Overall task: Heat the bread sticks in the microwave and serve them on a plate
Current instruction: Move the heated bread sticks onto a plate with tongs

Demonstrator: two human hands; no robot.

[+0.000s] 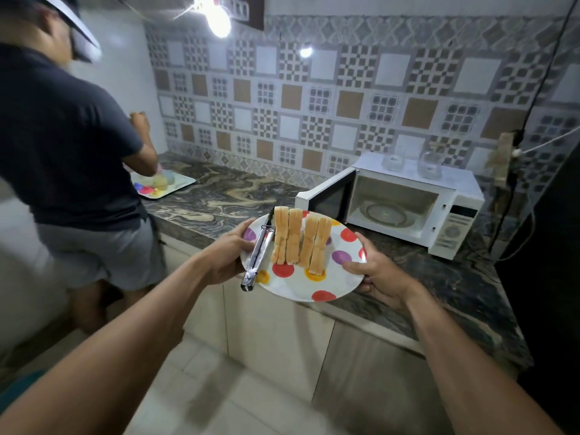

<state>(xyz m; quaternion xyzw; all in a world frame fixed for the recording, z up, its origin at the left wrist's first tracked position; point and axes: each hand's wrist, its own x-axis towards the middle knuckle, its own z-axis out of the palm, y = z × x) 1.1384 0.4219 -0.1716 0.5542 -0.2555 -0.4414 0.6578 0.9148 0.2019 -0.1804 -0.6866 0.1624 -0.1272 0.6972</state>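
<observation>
In front of the open microwave [405, 205], both hands, left hand [227, 252] and right hand [376, 274], grip the rim of a spotted plate [301, 287] carrying bread sticks [301, 240] and tongs [259, 255] above the marble surface [226, 189]

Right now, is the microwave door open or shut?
Open. The microwave door stands swung out leftward, exposing the glass turntable inside.

Geometric patterned wall tiles [314, 105] back a dark marbled bench [226, 189] over pale cabinets [276, 334]. A bare bulb [218, 19] glares above a light tiled floor [219, 394].
</observation>
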